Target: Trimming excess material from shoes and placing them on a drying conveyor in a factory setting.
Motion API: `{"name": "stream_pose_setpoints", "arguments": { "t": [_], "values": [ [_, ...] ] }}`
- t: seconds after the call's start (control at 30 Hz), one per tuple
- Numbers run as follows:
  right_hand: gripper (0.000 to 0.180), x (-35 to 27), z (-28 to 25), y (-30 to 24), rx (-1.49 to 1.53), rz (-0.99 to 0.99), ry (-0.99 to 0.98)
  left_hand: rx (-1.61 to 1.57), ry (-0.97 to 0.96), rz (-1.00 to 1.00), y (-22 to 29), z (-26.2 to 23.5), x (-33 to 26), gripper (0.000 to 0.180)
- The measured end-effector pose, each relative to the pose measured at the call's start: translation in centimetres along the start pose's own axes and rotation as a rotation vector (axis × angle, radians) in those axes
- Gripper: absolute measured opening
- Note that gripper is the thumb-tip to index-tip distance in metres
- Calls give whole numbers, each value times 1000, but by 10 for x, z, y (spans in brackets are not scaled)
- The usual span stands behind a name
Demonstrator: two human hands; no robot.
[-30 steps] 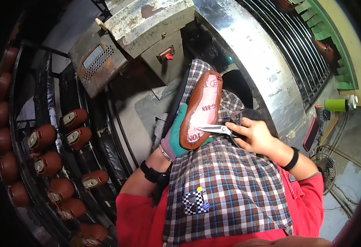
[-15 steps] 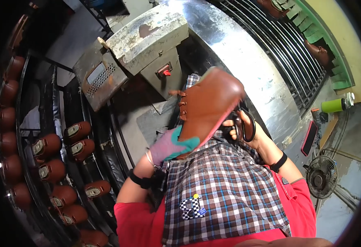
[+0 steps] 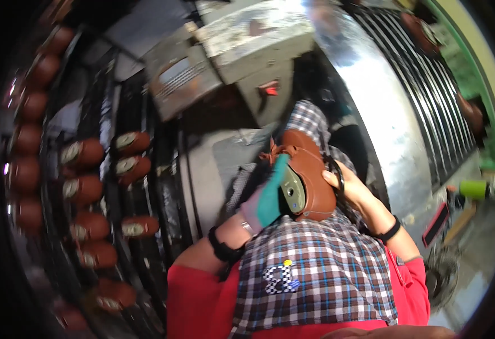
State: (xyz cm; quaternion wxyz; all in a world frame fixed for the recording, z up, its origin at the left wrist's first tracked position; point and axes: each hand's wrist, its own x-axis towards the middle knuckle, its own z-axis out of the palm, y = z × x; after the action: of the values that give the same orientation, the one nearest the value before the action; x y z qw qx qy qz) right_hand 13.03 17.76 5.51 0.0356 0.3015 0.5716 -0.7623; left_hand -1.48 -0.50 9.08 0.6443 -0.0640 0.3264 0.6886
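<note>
Brown shoe (image 3: 309,178): held up over a checked apron (image 3: 315,265).
Left hand (image 3: 265,200): teal-gloved, grasping the shoe.
Right hand (image 3: 346,186): gripping the shoe's side and dark scissors (image 3: 337,172).

I hold a brown leather shoe (image 3: 309,175) over my checked apron, its opening turned toward me so the greenish last inside shows. It stands tilted, toe away, laces bunched at its upper left, and dark scissor loops (image 3: 335,175) touch its right side.

shoe (image 3: 307,175) between hands, racked shoes (image 3: 98,186) left
</note>
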Motion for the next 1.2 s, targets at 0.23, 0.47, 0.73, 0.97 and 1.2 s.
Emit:
{"name": "stream_pose_setpoints", "arguments": {
  "t": [0.23, 0.47, 0.73, 0.97, 1.2],
  "values": [
    [90, 12, 31, -17, -381, -115, -89, -237, -27, 183, -9, -31, -24, 57],
    [85, 19, 39, -20, -282, -35, -288, -289, 321, 736, 20, -64, -103, 46],
    [81, 8, 25, -2, -230, -85, -217, -243, 1210, 1277, 112, -266, -182, 31],
    [76, -4, 29, -4, -266, -92, -203, 105, 1886, 879, 183, -337, -179, 49],
    [80, -21, 20, -23, -536, -212, -123, -353, 803, 1648, 78, -478, -174, 55]
  ]
}}
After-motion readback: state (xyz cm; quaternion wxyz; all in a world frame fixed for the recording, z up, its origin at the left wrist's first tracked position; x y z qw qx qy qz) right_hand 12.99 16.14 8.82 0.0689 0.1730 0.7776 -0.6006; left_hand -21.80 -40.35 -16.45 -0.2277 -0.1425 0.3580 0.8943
